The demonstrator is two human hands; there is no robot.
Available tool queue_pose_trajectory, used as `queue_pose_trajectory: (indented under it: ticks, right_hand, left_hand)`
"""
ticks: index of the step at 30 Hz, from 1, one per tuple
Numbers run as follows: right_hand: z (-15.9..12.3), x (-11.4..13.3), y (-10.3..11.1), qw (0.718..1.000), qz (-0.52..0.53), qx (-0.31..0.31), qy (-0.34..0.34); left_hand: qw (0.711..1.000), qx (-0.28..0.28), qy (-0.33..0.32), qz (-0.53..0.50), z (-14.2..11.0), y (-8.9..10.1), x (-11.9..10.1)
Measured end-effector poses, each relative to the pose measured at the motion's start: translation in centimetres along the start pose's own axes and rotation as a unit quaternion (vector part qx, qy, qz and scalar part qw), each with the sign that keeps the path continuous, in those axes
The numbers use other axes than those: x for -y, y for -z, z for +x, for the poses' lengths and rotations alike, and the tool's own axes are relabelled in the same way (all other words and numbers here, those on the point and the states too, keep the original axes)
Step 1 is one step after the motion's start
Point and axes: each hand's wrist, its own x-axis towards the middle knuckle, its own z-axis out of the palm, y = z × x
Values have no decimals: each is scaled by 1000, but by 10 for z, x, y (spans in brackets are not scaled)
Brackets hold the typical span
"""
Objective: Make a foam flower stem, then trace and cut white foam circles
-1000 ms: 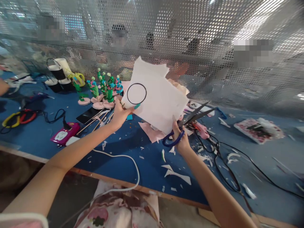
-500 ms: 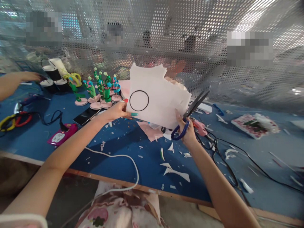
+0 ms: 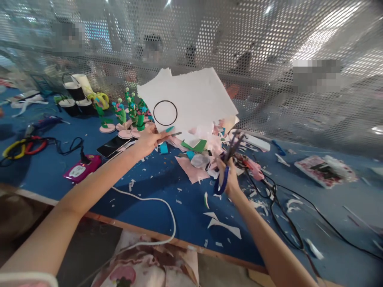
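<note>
My left hand (image 3: 151, 139) pinches the lower edge of a white sheet of paper (image 3: 197, 99), which stands tilted up above the table. A black circle outline (image 3: 165, 113) is drawn on it, and its edges are cut unevenly. In my right hand (image 3: 231, 177) is a pair of scissors (image 3: 223, 181) with blue handles. Their dark blades point up and away, apart from the sheet. Beneath the paper lies a heap of scraps, among them a pink piece (image 3: 191, 169) and a green piece (image 3: 196, 146).
Small flower models (image 3: 131, 113) on pink discs stand at the back left, beside a black phone (image 3: 114, 146). A purple power socket (image 3: 82, 169), red and yellow handled tools (image 3: 25, 146) and a white cable (image 3: 158, 197) lie on the blue table. Perforated metal (image 3: 263, 71) rises behind.
The white sheet has turned and shifted left in my left hand. My right hand has come off the sheet and dropped lower with the scissors. The other person's arm has withdrawn at the left.
</note>
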Motion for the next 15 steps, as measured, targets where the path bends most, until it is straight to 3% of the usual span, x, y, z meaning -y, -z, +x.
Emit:
queue_pose_trajectory:
  ticks: [7, 15]
  right_hand:
    - [-3, 28, -37, 992, -47, 116, 2]
    - [12, 43, -59, 986, -49, 157, 23]
  left_hand:
    - [999, 9, -36, -10, -11, -7, 2]
    - [998, 29, -45, 45, -8, -3, 10]
